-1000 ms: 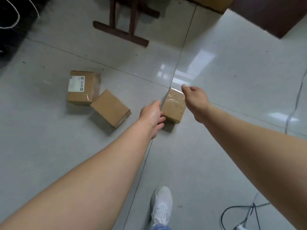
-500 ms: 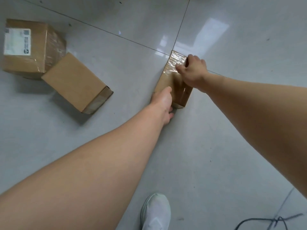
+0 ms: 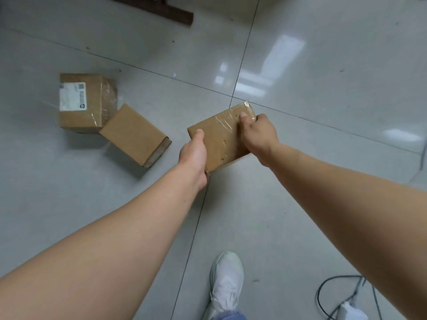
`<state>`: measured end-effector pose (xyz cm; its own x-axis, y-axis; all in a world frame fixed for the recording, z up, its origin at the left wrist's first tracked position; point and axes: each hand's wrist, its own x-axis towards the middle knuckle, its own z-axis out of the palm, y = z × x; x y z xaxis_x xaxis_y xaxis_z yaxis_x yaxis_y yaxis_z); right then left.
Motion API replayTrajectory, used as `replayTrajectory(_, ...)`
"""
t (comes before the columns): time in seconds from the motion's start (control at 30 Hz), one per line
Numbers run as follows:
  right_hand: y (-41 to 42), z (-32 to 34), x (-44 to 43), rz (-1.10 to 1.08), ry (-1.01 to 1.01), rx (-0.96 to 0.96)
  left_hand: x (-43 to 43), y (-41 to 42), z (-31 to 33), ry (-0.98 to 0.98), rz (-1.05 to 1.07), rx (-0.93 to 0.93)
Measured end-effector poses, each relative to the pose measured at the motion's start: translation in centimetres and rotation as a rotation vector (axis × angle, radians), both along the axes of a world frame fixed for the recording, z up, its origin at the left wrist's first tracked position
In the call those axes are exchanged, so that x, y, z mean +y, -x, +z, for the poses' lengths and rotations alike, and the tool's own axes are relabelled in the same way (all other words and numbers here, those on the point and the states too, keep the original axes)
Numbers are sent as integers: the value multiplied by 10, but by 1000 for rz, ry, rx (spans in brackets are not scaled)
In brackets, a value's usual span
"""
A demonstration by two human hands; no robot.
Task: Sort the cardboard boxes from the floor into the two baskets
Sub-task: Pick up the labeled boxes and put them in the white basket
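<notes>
Three cardboard boxes showed in the head view. One, a flat box (image 3: 223, 139) with clear tape shining across its far end, was gripped between both hands near the middle of the scene, above the spot where the tile joints of the floor (image 3: 323, 172) crossed. It lay tilted, its broad face turned up toward the camera, and it looked lifted off the tiles, though its underside was hidden. The left hand (image 3: 194, 155) clasped the box's left edge, thumb laid on the top face and the fingers out of sight beneath. The right hand (image 3: 260, 132) grasped the far right corner, thumb pressed on the taped face and fingers curled round the edge. To the left, near the held box, the other two rested on the floor: a labelled box (image 3: 90, 105) with a white shipping label on its upper face, farther off, and a plain box (image 3: 135, 135) just near-right of it, turned at an angle, one corner touching or nearly touching the labelled one. At the far edge a dark wooden foot (image 3: 166, 11) of some furniture ran slantwise across the tiles. Near the bottom a white shoe (image 3: 227, 280) stood on the floor between the forearms, and at the near right a black cable (image 3: 339, 277) looped beside a white plug (image 3: 351, 314)
</notes>
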<state>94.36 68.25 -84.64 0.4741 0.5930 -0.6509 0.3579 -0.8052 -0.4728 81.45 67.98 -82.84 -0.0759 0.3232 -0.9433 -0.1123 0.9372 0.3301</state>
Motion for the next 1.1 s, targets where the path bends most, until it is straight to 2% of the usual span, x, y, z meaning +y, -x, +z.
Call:
replayTrajectory(0.27,61,166,14,-110,-150,1,35,60,146,-228,-30,43)
replayTrajectory(0.4,110,262,23,-103,-256,38,48,112,246,-352,-53,28)
replayTrajectory(0.53,177,363,21,-115,-356,69,46,175,341,-485,-76,106)
replayTrajectory(0.8,340,541,-36,-114,-465,178,-9,334,522,-649,11,106)
replayTrajectory(0.97,443,612,-74,-76,-520,237,-58,436,596,-707,78,146)
replayTrajectory(1.1,517,654,-96,-13,-537,314,-89,512,641,-702,228,175)
